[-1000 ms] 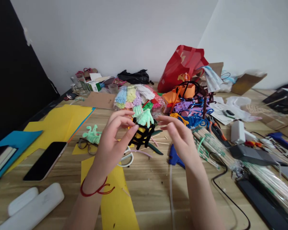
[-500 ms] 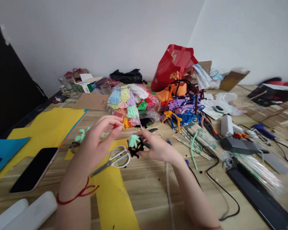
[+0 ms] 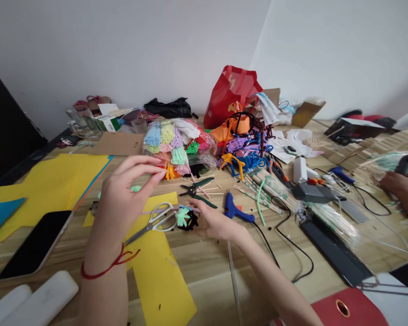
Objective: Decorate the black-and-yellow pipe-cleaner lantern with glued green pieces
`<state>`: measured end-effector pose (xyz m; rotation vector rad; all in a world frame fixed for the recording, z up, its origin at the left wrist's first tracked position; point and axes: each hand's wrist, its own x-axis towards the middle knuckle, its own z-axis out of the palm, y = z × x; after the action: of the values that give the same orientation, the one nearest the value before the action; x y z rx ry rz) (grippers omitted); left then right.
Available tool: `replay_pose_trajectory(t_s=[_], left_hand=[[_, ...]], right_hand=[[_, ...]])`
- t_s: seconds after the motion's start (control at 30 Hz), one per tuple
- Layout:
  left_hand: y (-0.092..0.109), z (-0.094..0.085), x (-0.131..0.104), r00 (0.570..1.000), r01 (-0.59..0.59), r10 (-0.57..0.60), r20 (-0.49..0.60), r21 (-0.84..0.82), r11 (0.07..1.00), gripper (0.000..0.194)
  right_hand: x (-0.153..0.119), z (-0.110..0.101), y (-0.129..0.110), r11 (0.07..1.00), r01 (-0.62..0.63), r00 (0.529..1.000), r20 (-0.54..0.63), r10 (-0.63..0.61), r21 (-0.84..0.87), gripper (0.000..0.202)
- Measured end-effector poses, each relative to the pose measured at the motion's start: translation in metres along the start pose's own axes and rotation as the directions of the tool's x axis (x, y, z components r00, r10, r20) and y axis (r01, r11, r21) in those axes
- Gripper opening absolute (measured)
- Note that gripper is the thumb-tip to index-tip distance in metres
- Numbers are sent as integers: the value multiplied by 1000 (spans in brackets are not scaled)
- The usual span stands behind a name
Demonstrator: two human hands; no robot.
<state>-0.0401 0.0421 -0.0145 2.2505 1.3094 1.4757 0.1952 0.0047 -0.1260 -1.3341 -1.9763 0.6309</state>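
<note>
My left hand (image 3: 124, 199), with a red cord on its wrist, is raised above the scissors; thumb and forefinger pinch together, and what lies between the tips is too small to name. My right hand (image 3: 219, 220) is low over the table, fingers apart, beside a small black fuzzy piece (image 3: 192, 220) with a mint-green tuft (image 3: 182, 217). White-handled scissors (image 3: 155, 222) lie partly spread on a yellow sheet (image 3: 163, 271), left of that piece. Dark green-handled pliers (image 3: 204, 182) lie just beyond my right fingertips.
A blue glue gun (image 3: 236, 209) with a black cord lies to the right. Behind are bagged bundles of coloured pipe cleaners (image 3: 176, 140) and a red bag (image 3: 229, 97). A phone (image 3: 37, 244) lies at left. Another person's hand (image 3: 397, 183) holds a dark tool at far right.
My right hand has let go of the black and mint-green piece, which is now on the table. The view has swung right, bringing another person's hand into sight. My left hand keeps its pinch.
</note>
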Motion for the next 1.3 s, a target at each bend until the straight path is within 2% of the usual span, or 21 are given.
replay_pose_trajectory(t_s=[0.07, 0.13, 0.2, 0.3, 0.4, 0.47, 0.53, 0.6, 0.63, 0.73, 0.83, 0.9, 0.97, 1.07, 1.17, 1.23, 1.3], left_hand=[[2, -3, 0, 1000, -3, 3, -16, 2, 1000, 10], [4, -6, -1, 1000, 3, -3, -30, 4, 1000, 11], [6, -9, -1, 999, 7, -7, -45, 1, 1000, 12], [8, -9, -1, 998, -22, 20, -67, -25, 999, 12], [11, -7, -1, 997, -54, 51, -64, -46, 997, 11], [15, -5, -2, 997, -57, 54, -57, -57, 997, 11], [18, -3, -3, 998, -52, 50, -48, -59, 997, 12], [22, -2, -3, 997, -64, 61, -44, -60, 996, 13], [23, -1, -4, 997, -74, 72, -38, -61, 995, 14], [26, 1, -4, 988, -149, 151, 21, -73, 986, 9], [31, 6, -6, 966, -175, 196, 169, -130, 976, 10], [36, 12, -8, 954, -100, 145, 264, -177, 979, 9], [40, 20, -10, 947, 0, 70, 314, -217, 976, 11], [46, 31, -12, 959, 76, 5, 282, -276, 958, 19], [47, 35, -11, 980, 90, -34, 197, -286, 954, 13], [44, 35, -10, 980, 93, -43, 194, -258, 962, 8], [40, 34, -8, 972, 74, -27, 234, -194, 978, 9]], right_hand=[[-11, -14, 20, 997, -79, 997, 27, 79, -8, 84], [-25, -34, 46, 966, -253, 966, -57, 251, -48, 44], [-41, -54, 72, 880, -466, 872, -214, 439, -93, 33], [-61, -74, 101, 742, -664, 714, -371, 593, -91, 36], [-68, -82, 109, 668, -743, 620, -409, 670, -34, 36], [-66, -86, 106, 659, -752, 591, -421, 688, 23, 35], [-59, -91, 95, 680, -726, 581, -441, 684, 99, 31], [-48, -97, 77, 727, -659, 597, -453, 662, 194, 26], [-42, -99, 65, 757, -604, 622, -447, 643, 249, 27], [-20, -99, 23, 804, -397, 739, -365, 566, 442, 40], [4, -92, -20, 759, -222, 838, -279, 470, 612, 43], [18, -85, -44, 703, -151, 873, -239, 424, 695, 41], [31, -77, -61, 650, -112, 898, -203, 389, 751, 39], [44, -66, -74, 575, -74, 929, -153, 337, 815, 36], [50, -57, -77, 508, -65, 952, -99, 290, 859, 31], [53, -52, -74, 492, -88, 958, -61, 280, 866, 31], [55, -50, -70, 512, -118, 961, -33, 275, 851, 31]])
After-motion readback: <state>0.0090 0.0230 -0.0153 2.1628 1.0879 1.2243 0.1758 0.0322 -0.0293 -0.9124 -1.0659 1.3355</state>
